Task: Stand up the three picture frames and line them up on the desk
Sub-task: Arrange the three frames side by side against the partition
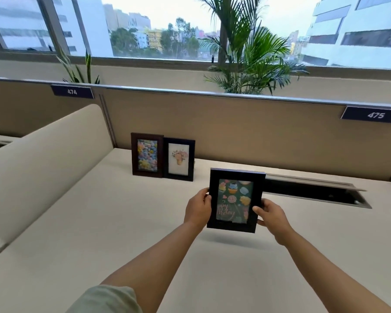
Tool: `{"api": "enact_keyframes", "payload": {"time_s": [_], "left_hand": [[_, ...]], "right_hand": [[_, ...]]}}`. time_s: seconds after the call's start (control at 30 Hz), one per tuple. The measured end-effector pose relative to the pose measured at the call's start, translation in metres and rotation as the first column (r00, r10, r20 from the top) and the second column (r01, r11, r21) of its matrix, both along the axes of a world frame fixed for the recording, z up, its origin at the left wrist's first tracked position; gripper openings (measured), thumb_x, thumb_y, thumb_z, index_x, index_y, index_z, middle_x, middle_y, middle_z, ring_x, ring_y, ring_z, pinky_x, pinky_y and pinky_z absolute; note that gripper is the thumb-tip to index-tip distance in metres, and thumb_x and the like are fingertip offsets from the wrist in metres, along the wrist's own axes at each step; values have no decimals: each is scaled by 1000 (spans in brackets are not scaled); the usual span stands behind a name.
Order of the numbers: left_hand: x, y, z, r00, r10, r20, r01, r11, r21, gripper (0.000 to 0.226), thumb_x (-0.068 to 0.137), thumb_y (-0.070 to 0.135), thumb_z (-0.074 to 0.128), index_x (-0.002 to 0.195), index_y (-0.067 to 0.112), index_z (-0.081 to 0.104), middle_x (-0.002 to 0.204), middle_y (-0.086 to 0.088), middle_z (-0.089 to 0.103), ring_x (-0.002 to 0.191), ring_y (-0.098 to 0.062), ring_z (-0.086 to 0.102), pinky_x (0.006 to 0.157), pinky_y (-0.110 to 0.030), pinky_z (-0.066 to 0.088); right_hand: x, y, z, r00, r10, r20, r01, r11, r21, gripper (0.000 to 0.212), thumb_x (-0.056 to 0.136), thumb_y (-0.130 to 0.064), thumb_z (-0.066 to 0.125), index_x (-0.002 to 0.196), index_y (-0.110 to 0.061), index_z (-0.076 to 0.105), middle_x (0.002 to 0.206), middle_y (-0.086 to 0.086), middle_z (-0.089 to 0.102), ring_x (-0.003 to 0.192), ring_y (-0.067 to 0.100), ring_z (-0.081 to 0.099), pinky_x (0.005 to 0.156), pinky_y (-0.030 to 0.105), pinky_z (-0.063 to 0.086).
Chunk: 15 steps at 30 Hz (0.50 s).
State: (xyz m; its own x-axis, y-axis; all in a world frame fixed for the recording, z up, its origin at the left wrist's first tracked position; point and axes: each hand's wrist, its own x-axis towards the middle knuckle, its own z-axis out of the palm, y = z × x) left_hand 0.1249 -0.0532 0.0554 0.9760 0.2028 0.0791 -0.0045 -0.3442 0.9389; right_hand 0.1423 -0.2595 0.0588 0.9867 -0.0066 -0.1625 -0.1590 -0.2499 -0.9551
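Holding: left hand (198,207) and right hand (272,213) pinch the black cupcake-print picture frame (235,201) by its side edges, above the cream desk (99,222).
Reason: likely keeping it upright for placing.
Row: brown floral frame (146,155) and black ice-cream frame (178,159) stand touching at the partition.

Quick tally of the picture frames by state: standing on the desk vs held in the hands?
Standing on the desk: 2, the brown frame and the black frame with a white picture
Held off the desk by both hands: 1, the black cupcake frame, left hand, right hand
Total: 3
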Motion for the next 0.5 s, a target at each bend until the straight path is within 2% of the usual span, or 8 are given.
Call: {"api": "enact_keyframes", "payload": {"time_s": [0.07,0.1,0.17,0.23,0.37,0.5], "left_hand": [[4,18,-1,1000,18,-12,-18,1000,5,33,99,19,36,128,15,51,117,-6,64,103,-16,58,78,-26,54],[8,30,-4,999,29,-21,-29,999,14,34,99,19,37,130,15,49,120,-7,63,106,-17,58,83,-29,54],[15,47,-9,997,57,-43,-55,997,48,36,98,19,38,133,15,47,126,-9,61,114,-21,56,94,-33,50],[22,61,-16,995,83,-63,-78,994,78,37,98,19,39,134,16,46,130,-9,59,119,-22,54,94,-28,44],[33,84,-36,992,78,-98,-62,986,154,35,98,21,40,133,18,47,131,-9,58,118,-22,55,89,-25,42],[38,105,-61,989,48,-137,-8,962,274,37,97,20,44,133,16,47,137,-7,54,125,-22,50,102,-31,40]], "right_hand": [[7,19,0,1000,6,5,-6,1000,8,14,95,-9,47,105,-14,55,108,10,63,103,27,59,90,44,51],[13,32,-2,1000,5,4,-5,1000,10,16,95,-9,47,108,-13,55,107,9,62,103,27,58,88,42,52],[23,49,-2,1000,-9,4,9,999,31,20,95,-8,47,112,-10,55,106,7,62,101,25,58,77,34,53],[32,63,-2,1000,-22,-1,22,998,61,19,94,-7,47,111,-12,55,104,6,62,98,23,58,69,28,50],[55,84,-5,999,-40,-3,40,998,44,22,94,-8,47,115,-9,55,105,6,61,101,23,57,78,34,50],[75,94,-10,998,-67,-15,68,997,37,24,95,-10,47,118,-8,53,107,7,61,103,23,57,78,35,49]]}}
